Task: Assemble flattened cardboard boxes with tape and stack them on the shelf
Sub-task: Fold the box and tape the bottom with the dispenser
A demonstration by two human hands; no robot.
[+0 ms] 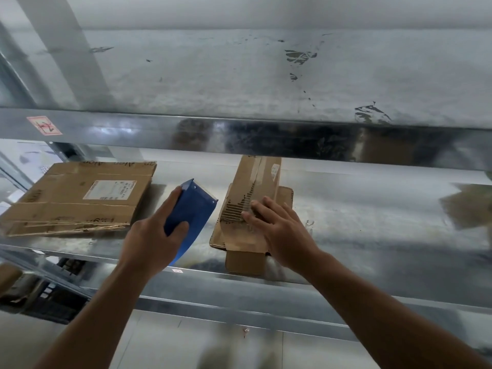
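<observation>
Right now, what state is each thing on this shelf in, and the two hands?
left hand: grips the blue tape dispenser.
right hand: fingers straight, resting on the small cardboard box.
small cardboard box: flattened, top paper torn, lying on the metal shelf.
large cardboard box: flattened, label up, untouched.

I am looking at a steel shelf [372, 209] that is gleaming with a glossy, mirror-like finish, while the upper shelf [239, 75] is showing duller, mottled grey metal with dark scuffs. The tape dispenser [194, 209] is showing smooth, faintly shiny blue plastic, and the stack of flattened boxes [66, 206] is lying matt and brown, carrying a smooth white paper label [109, 189]. The narrow flattened box [255, 182] is wearing a shiny strip of clear tape [259, 169], and its brown paper skin is peeling away, baring rough corrugated ribs [235, 209].
</observation>
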